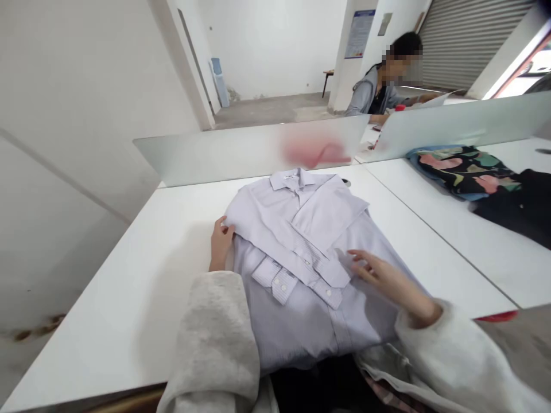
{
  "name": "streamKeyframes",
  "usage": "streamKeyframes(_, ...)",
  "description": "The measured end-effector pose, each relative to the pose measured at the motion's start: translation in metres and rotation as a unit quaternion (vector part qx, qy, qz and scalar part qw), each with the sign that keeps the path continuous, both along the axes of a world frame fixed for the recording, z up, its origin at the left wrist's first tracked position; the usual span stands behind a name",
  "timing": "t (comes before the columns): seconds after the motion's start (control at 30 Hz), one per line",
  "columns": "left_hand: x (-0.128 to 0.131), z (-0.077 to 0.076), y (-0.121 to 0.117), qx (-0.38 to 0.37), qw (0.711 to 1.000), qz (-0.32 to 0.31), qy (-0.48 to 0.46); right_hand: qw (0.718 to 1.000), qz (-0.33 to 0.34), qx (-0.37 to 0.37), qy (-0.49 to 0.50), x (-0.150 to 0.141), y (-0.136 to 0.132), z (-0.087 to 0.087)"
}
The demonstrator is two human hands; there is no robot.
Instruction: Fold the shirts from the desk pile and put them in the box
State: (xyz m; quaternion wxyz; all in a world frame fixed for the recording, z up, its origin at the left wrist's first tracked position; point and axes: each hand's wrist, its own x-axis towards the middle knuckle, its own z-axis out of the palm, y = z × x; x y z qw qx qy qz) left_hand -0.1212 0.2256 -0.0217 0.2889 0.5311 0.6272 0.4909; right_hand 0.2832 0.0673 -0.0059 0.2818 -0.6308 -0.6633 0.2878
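A pale lavender button-up shirt (297, 327) lies front side up on the white table, its collar pointing away from me. Both sleeves are folded inward across the chest, and their buttoned cuffs overlap near the middle. My left hand (221, 241) is at the shirt's left edge, below the shoulder, with thumb and fingers closed on the fabric. Over the right side of the shirt, by the cuffs, my right hand (383, 281) hovers with its fingers apart and nothing in them.
The white table (172, 298) ends at a frosted divider (224, 152), with a blurred red shape behind it. Dark floral clothing (465, 172) and a black garment (520, 206) lie at the right. Beyond the divider, a person (379, 86) sits holding paper.
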Motion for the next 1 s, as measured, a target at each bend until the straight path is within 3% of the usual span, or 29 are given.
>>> streamKeyframes(0.07, 0.001, 0.001, 0.0, -0.004, 1.0, -0.013, 0.006, 0.997, -0.045, 0.015, 0.053, -0.006, -0.022, -0.019)
streamKeyframes(0.17, 0.003, 0.004, -0.003, -0.007, 1.0, -0.024, 0.013, 0.993, -0.082, 0.039, 0.078, -0.016, -0.032, -0.028)
streamKeyframes(0.37, 0.006, 0.011, -0.012, 0.013, 0.999, -0.038, 0.031, 0.987, -0.075, 0.103, -0.099, -0.038, -0.02, -0.022)
streamKeyframes(0.47, 0.006, 0.011, -0.015, 0.022, 0.998, -0.039, 0.038, 0.982, -0.055, 0.127, -0.13, -0.045, -0.016, -0.019)
streamKeyframes(0.57, 0.004, 0.01, -0.014, 0.009, 0.998, -0.043, 0.053, 0.991, -0.004, 0.118, -0.055, -0.043, -0.014, -0.014)
streamKeyframes(0.67, 0.002, 0.009, -0.013, -0.004, 0.996, -0.058, 0.073, 0.992, 0.021, 0.065, 0.103, -0.038, -0.017, -0.008)
streamKeyframes(0.73, 0.002, 0.009, -0.012, -0.007, 0.994, -0.07, 0.087, 0.974, -0.019, 0.004, 0.224, -0.039, -0.024, -0.007)
streamKeyframes(0.83, 0.002, 0.009, -0.011, -0.006, 0.99, -0.088, 0.11, 0.919, -0.055, -0.115, 0.373, -0.049, -0.037, -0.013)
streamKeyframes(0.9, 0.003, 0.008, -0.01, -0.004, 0.987, -0.1, 0.125, 0.911, -0.053, -0.141, 0.385, -0.056, -0.043, -0.018)
streamKeyframes(1.0, 0.003, 0.006, -0.008, -0.005, 0.983, -0.103, 0.152, 0.952, -0.059, -0.058, 0.294, -0.056, -0.044, -0.018)
